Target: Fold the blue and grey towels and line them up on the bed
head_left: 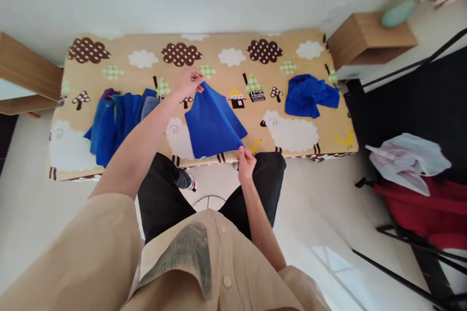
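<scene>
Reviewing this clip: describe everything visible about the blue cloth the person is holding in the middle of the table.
The blue cloth is plain bright blue, soft-looking fabric, with no print visible. It lies mostly flat on the patterned table cover, folded over with one layer showing beneath its right edge. The left hand pinches its far top corner; the right hand grips its near right corner at the table's front edge. It sits apart from the other cloths on either side.

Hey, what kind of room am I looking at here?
Probably a room in a home. A low table under a tan cartoon sheep-and-cloud cover holds blue cloths; the left hand and right hand pinch one blue cloth. A teal flower vase stands on a wooden side shelf.
</scene>
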